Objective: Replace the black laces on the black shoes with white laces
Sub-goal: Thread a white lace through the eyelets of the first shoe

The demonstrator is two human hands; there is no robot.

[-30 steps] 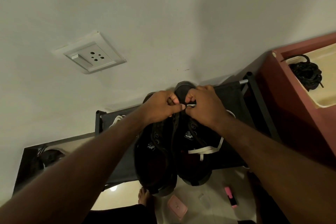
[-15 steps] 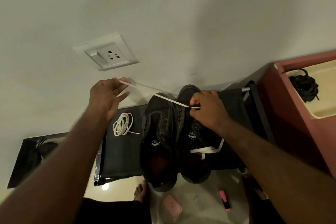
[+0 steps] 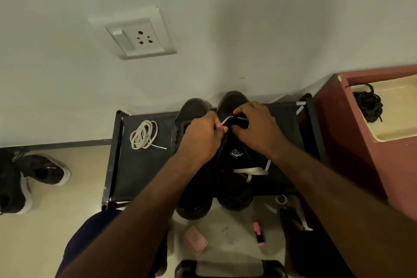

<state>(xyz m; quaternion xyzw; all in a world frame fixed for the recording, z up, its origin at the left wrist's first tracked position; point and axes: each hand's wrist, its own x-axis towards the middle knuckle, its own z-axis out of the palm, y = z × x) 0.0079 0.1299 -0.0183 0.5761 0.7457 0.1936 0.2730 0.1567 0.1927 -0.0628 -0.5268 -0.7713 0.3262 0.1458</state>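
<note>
Two black shoes stand side by side on a black rack (image 3: 144, 169), their long axes running six to twelve o'clock. The toes point to twelve o'clock, at the wall (image 3: 248, 18), and the heels overhang the rack's edge at six o'clock. The left shoe (image 3: 193, 108) is mostly hidden under the forearm. The right shoe (image 3: 235, 159) shows its tongue logo and open throat.

Both hands meet over the toe end of the right shoe. The left hand (image 3: 200, 140) is curled, thumb and forefinger pinching the white lace (image 3: 227, 119), which arcs from nine to three o'clock across the shoe. The right hand (image 3: 257, 128) is also curled, its fingertips closed on the other side of that short arc. The lace's loose flat end lies across the shoe's opening, at five o'clock from the hands.

A coiled white lace (image 3: 143, 134) lies on the rack at nine o'clock from the shoes. The black laces (image 3: 370, 106) sit bundled in a pale tray (image 3: 401, 117) on a red-brown cabinet (image 3: 352, 153), at three o'clock.

A socket plate (image 3: 140, 37) is on the wall at eleven o'clock. On the floor (image 3: 67, 210), a pair of dark trainers (image 3: 42, 171) lies at nine o'clock, with a pink case (image 3: 195, 240) and a pink marker (image 3: 258, 232) at six o'clock.
</note>
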